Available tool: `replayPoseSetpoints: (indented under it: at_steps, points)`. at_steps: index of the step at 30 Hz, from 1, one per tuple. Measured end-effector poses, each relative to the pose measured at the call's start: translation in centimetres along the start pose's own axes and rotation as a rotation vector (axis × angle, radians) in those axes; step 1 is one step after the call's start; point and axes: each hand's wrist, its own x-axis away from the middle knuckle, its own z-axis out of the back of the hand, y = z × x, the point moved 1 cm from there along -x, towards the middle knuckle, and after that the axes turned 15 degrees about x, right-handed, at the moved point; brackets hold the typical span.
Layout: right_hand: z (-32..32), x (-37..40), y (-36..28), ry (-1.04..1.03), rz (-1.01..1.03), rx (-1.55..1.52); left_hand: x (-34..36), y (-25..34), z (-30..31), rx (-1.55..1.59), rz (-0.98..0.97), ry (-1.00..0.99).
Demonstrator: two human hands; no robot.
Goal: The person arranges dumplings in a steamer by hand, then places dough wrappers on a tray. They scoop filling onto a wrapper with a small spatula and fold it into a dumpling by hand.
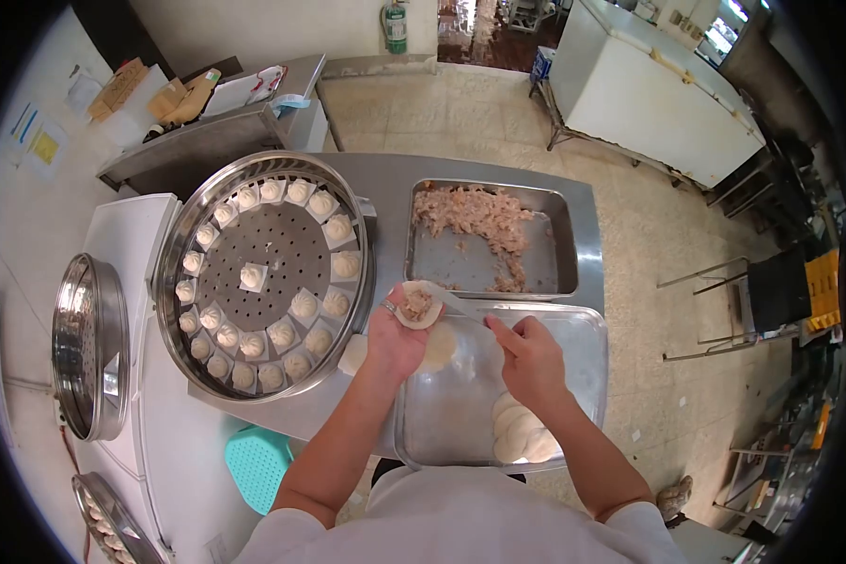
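Note:
My left hand cups a round dough wrapper with a dab of minced meat filling on it. The fingers of my right hand are closed round the handle end of a thin flat spatula, whose blade reaches the wrapper's edge. Behind them is a steel pan with meat filling heaped along its far and right parts. Below my hands lies a shallow metal tray. Flat dough rounds lie by my left wrist, and several overlapping ones sit near my right forearm.
On the left, a large round perforated steamer tray holds many pleated buns on paper squares. Another steamer tray is farther left. A turquoise stool stands below the table edge. A chair and white chest are to the right.

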Motion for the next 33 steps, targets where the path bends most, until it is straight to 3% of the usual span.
replayPoseSetpoints:
  at_steps: [4, 7, 10, 12, 15, 19, 22, 24, 25, 27, 30, 33]
  points:
    - [1.4, 1.0, -0.7, -0.051, 0.000, 0.063, 1.3, 0.1, -0.5, 0.060, 0.089, -0.063]
    - [3.8, 1.4, -0.7, 0.078, 0.086, 0.081, 2.7, 0.4, -0.3, -0.014, 0.139, -0.054]
    - [4.2, 1.1, -0.4, 0.068, 0.275, 0.162, 4.2, 1.1, -0.7, -0.055, 0.276, -0.141]
    - [4.9, 1.6, 0.3, 0.058, 0.293, 0.164, 5.2, 1.3, -1.1, -0.044, 0.333, -0.131]
    - [5.9, 1.7, -0.3, 0.079, 0.308, 0.148, 6.6, 1.5, -1.5, -0.084, 0.286, -0.021]
    - [5.1, 1.9, -1.6, 0.027, 0.337, 0.116, 6.9, 1.6, 0.0, -0.091, 0.281, -0.065]
    - [4.3, 2.0, 0.7, -0.103, 0.176, 0.003, 6.5, 2.2, 2.5, -0.216, 0.111, -0.062]
    - [3.2, 0.9, 2.2, -0.057, 0.039, 0.121, 7.1, 2.9, 3.2, -0.384, 0.004, -0.104]
    - [2.4, -0.1, 3.1, -0.032, -0.030, 0.179, 7.5, 2.9, 3.2, -0.409, -0.009, -0.054]
    - [0.0, -2.8, 5.1, -0.180, -0.062, 0.261, 8.7, 3.2, 3.3, -0.459, -0.035, 0.048]
    - [-4.1, -5.6, 7.5, -0.295, -0.119, 0.336, 9.6, 3.3, 4.7, -0.484, -0.016, 0.007]
    - [-4.3, -6.1, 7.3, -0.287, -0.154, 0.341, 10.2, 3.8, 6.5, -0.287, 0.045, -0.070]
